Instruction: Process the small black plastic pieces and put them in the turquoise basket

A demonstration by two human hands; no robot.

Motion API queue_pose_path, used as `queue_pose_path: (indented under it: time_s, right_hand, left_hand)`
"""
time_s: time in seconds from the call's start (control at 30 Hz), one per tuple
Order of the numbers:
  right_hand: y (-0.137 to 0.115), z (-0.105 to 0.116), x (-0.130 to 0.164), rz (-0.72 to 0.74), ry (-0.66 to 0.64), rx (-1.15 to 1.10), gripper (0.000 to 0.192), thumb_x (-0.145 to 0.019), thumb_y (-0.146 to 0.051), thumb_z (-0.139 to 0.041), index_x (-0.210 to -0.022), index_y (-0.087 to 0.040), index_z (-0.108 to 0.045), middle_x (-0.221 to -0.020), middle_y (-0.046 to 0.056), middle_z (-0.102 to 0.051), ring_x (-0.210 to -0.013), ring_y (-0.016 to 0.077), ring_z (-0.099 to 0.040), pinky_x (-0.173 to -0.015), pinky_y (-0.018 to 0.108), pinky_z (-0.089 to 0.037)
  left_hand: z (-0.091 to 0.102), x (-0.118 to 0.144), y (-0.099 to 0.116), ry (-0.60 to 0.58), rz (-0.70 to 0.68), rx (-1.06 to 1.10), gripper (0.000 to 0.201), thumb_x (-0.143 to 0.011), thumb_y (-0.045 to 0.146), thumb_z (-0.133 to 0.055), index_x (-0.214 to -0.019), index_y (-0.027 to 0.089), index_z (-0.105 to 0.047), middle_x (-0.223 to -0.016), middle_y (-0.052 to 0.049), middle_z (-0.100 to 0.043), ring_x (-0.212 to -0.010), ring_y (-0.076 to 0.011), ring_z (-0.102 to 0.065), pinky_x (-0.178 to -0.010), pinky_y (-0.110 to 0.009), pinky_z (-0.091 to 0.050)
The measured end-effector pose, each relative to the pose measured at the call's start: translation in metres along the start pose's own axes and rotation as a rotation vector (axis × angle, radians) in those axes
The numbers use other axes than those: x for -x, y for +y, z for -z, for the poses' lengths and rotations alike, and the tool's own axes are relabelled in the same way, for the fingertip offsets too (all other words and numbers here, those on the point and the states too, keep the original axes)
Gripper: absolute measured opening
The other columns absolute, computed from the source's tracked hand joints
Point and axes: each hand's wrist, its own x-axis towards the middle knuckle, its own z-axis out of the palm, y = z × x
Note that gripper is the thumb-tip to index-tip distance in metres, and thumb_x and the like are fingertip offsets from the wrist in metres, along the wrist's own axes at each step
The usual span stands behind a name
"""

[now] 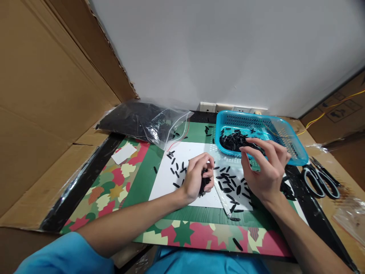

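Note:
My left hand (198,175) is curled over the white sheet (162,186), its fingers wrapped round a handful of small black elongated pieces (204,182). Over the front of the blue basket (296,148), my right hand (265,163) holds thumb and index fingertips close in a pinch. Whether a piece sits between those tips cannot be made out against the dark pile (234,140) in the basket. More loose black pieces (225,180) lie scattered on the sheet between my hands. A thin whitish strip (222,198) lies beside my left hand.
A clear zip bag (142,118) full of black material lies at the back left. Scissors (319,180) rest right of the basket. A small white paper (124,153) lies on the patterned green mat (137,179). Power sockets (225,108) line the wall; cardboard (51,68) stands left.

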Motion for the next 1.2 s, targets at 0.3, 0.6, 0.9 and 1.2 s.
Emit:
queue_pose_path:
  time_s: [0.3, 0.6, 0.9, 1.2]
  right_hand:
    - [-0.033, -0.009, 0.015, 0.460, -0.582, -0.405, 0.014, -0.103, -0.025, -0.060, -0.090, -0.022, -0.065, -0.073, 0.003, -0.068, -0.073, 0.0217, -0.058, -0.072, 0.039, -0.043]
    - [-0.047, -0.020, 0.028, 0.409, -0.790, -0.315, 0.017, -0.106, -0.020, -0.056, -0.119, -0.015, -0.066, -0.091, 0.007, -0.068, -0.086, 0.0242, -0.052, -0.077, 0.039, -0.035]
    - [-0.039, -0.022, 0.025, 0.273, -0.831, -0.536, 0.013, -0.108, -0.015, -0.056, -0.112, -0.019, -0.068, -0.119, 0.010, -0.069, -0.108, 0.0251, -0.055, -0.090, 0.037, -0.047]
    - [-0.031, -0.018, 0.016, 0.002, -0.618, -0.781, 0.015, -0.107, -0.011, -0.054, -0.105, -0.021, -0.065, -0.100, 0.007, -0.073, -0.098, 0.0208, -0.067, -0.087, 0.032, -0.054]
  left_hand:
    - [0.001, -0.005, 0.018, 0.164, 0.075, 0.245, 0.028, -0.085, 0.040, -0.068, -0.079, 0.023, -0.046, -0.055, 0.012, -0.028, -0.032, -0.0056, -0.024, -0.030, -0.016, -0.022]
    - [0.002, -0.009, 0.030, 0.143, -0.087, 0.147, 0.029, -0.085, 0.040, -0.068, -0.078, 0.023, -0.045, -0.053, 0.012, -0.031, -0.030, -0.0065, -0.029, -0.029, -0.016, -0.023]
    - [0.008, -0.014, 0.034, 0.127, -0.166, 0.117, 0.028, -0.090, 0.039, -0.065, -0.076, 0.023, -0.046, -0.052, 0.012, -0.034, -0.028, -0.0072, -0.032, -0.029, -0.016, -0.024]
    - [0.005, -0.011, 0.027, 0.098, -0.127, 0.071, 0.028, -0.089, 0.038, -0.065, -0.075, 0.022, -0.047, -0.052, 0.011, -0.033, -0.029, -0.0067, -0.034, -0.030, -0.015, -0.025]
